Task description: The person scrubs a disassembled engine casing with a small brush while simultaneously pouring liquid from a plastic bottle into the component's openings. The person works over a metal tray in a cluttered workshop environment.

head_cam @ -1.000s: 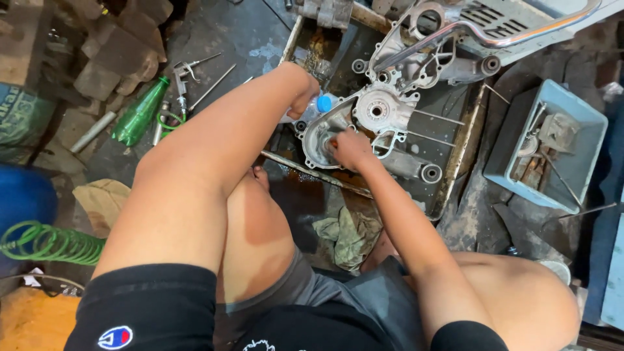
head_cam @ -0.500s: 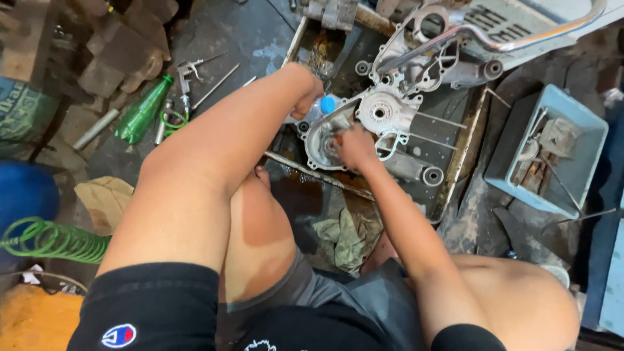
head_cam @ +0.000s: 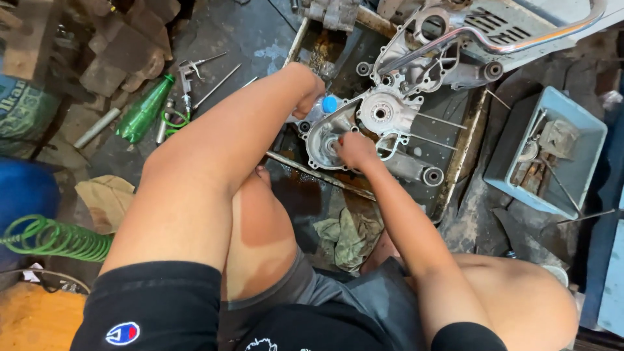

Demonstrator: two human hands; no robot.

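- Nearest: a crumpled green rag (head_cam: 348,237) lies on the dark, oily floor between the person's knees, well short of the work.
- Right hand (head_cam: 354,151) is curled down onto the engine crankcase half (head_cam: 380,123), fingertips pressed into its round left-hand cavity. Whether it pinches a small tool or cloth there, cannot tell.
- Left hand (head_cam: 305,97) is closed around a clear plastic bottle with a blue cap (head_cam: 325,105), held tilted at the case's upper left edge.
- The crankcase sits inside a shallow, rusty metal tray (head_cam: 455,175), surrounded by brown oily liquid, with thin studs sticking out to the right.
- Handling judgement: cast metal, stiff and likely heavy; wet surfaces look slippery. Best grips seem to be the thick outer rim or the round mounting bosses, not the thin studs or webbed ribs.
- The bottle looks light and squashable; a firm squeeze would deform it.
- Farther right: a grey-blue plastic bin (head_cam: 572,130) holds loose metal parts.
- Farther left: a green bottle (head_cam: 143,110) and an air blow gun (head_cam: 185,71) lie on the floor.
- Farthest: a second casting under a chrome tube (head_cam: 520,40).
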